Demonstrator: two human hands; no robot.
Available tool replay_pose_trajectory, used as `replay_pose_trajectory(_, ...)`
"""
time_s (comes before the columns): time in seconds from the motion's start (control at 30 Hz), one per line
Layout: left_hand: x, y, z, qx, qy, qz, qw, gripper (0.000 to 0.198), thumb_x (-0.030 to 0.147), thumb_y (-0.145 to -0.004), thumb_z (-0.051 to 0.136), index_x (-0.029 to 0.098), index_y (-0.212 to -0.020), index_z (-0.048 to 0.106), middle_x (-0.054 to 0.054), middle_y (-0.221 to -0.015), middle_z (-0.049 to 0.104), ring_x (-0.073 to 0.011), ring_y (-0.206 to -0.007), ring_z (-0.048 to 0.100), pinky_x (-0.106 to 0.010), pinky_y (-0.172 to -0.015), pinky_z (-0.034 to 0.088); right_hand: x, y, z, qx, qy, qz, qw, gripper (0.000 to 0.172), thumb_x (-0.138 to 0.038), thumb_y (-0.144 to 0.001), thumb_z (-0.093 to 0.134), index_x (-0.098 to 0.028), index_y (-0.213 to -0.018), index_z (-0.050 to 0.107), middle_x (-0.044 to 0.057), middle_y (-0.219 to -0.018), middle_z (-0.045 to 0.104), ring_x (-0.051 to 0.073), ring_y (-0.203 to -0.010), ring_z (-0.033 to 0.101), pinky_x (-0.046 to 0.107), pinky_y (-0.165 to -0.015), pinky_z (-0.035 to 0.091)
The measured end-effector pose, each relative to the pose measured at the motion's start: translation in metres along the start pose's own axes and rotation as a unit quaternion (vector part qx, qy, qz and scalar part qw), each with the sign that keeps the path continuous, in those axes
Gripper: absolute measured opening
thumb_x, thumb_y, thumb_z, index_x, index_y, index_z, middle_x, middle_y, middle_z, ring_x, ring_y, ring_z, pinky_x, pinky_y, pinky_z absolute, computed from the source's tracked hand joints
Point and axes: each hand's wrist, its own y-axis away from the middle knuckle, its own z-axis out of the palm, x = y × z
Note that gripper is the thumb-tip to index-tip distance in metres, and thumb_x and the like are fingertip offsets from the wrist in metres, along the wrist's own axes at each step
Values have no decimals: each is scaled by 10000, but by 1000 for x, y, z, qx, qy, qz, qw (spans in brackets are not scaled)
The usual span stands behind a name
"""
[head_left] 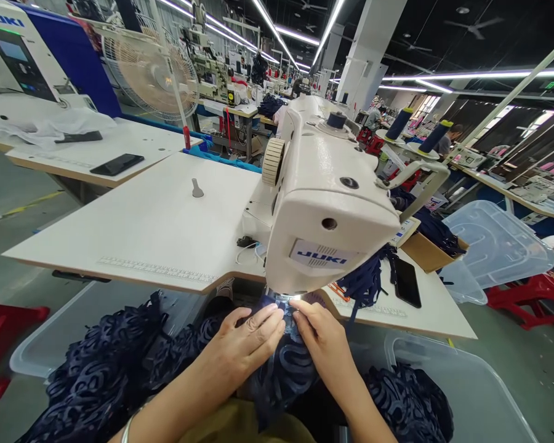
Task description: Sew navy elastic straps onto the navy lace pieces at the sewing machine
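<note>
A navy openwork fabric piece (289, 363) with swirling ribbon patterns hangs over my lap, its upper end under the head of a white JUKI sewing machine (332, 209). My left hand (253, 338) lies on the fabric's left side, fingers stretched flat and thumb apart. At the right edge of the fabric, my right hand (323, 335) pinches it between thumb and forefinger, close to the lit needle area. The machine head hides the needle itself. A bundle of navy strips (364, 280) lies on the table right of the machine.
Clear plastic bins with heaped navy fabric (106, 363) stand below left and right (410, 400). The white table (166, 221) bears a small grey metal piece (197, 188) and a black phone (407, 282). Behind are a fan (152, 74) and a red stool (526, 298).
</note>
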Motion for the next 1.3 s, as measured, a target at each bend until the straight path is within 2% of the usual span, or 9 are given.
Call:
replay_pose_trajectory(0.17,9,-1,1,-8,-25,-46,999,386,155,-1003,271,232,-1194,598,-18,-1205,658,-107,-1225,491,-294,-1057,199,2,5,-1,32,36,-69,996,267,-191,-965,475,-271,-1182,607,29,-966,713,174,-829,649,312,-720,464)
replay_pose_trajectory(0.33,12,-4,1,-10,-48,-43,998,419,124,-993,254,227,-1182,613,-31,-1202,660,-123,-1183,518,-301,-975,255,10,14,0,29,101,-178,978,450,-109,-967,428,-227,-1401,409,79,-983,687,193,-773,580,348,-692,422)
replay_pose_trajectory(0.43,13,-8,2,-24,-58,-52,997,437,102,-982,250,223,-1248,574,-25,-1214,652,-125,-1167,520,-300,-936,277,13,14,1,29,89,-186,978,448,-96,-970,405,-231,-1398,409,76,-959,679,188,-778,569,348,-702,424)
replay_pose_trajectory(0.7,12,-16,-3,-46,-67,-61,995,491,62,-914,308,229,-1321,524,-28,-1205,647,-152,-1131,534,-295,-895,305,14,7,-1,10,-80,-48,996,208,-194,-957,483,-263,-1069,644,15,-904,690,157,-831,609,297,-764,474)
replay_pose_trajectory(0.87,11,-16,-3,-45,-77,-44,995,456,99,-949,280,237,-1289,552,-23,-1222,644,-158,-1131,536,-308,-865,305,13,4,4,9,-183,114,976,79,-282,-902,557,-217,-927,594,0,-845,646,141,-766,608,243,-702,469)
replay_pose_trajectory(1.0,11,-17,-2,-30,-75,-40,996,449,115,-978,237,222,-1251,578,-13,-1205,655,-144,-1110,545,-315,-838,305,17,1,0,-12,-198,126,972,141,-332,-916,524,-203,-873,561,-7,-793,604,135,-727,579,232,-674,453)
replay_pose_trajectory(1.1,11,-17,-2,-42,-89,-34,995,440,115,-974,258,227,-1271,563,-18,-1220,646,-150,-1134,532,-307,-820,313,40,-1,-7,4,-117,126,985,194,-345,-951,459,-199,-914,581,25,-874,631,161,-800,593,261,-726,459)
replay_pose_trajectory(1.17,11,-16,-2,-44,-99,-25,994,448,94,-959,280,232,-1291,547,-22,-1231,637,-153,-1157,518,-299,-815,317,67,0,-9,41,14,119,992,234,-329,-969,419,-181,-1005,597,78,-997,643,201,-905,596,313,-790,455)
replay_pose_trajectory(1.3,11,-14,-1,-44,-105,-26,993,455,79,-954,281,230,-1292,545,-17,-1229,638,-140,-1160,517,-292,-826,318,118,3,-3,48,271,65,959,282,-288,-959,436,-117,-1089,618,158,-1017,641,261,-852,589,381,-729,447)
